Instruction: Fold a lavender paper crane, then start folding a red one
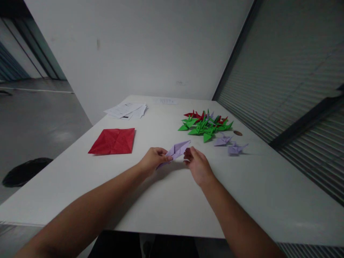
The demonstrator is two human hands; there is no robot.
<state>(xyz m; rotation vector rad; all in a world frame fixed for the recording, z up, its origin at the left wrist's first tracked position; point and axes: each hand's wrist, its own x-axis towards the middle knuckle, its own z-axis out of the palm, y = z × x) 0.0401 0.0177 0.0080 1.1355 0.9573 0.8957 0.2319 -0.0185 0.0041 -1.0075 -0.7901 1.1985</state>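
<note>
Lilac paper (pixel 178 149) is pinched in the left hand (pixel 152 159) above the table (pixel 156 204), its tip faced by the curled right hand (pixel 199 165) (whether gripped there cannot be told), while a fold is seemingly being worked and careful creasing called for next.

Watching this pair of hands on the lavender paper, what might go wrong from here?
The left hand pinches the folded lavender paper near one end, so too firm a grip might crease it.
The right hand is close to the pointed far end, so a clumsy touch could bend that tip.
A lavender crane sits to the right of that hand, so a wide sweep might knock it.
</note>
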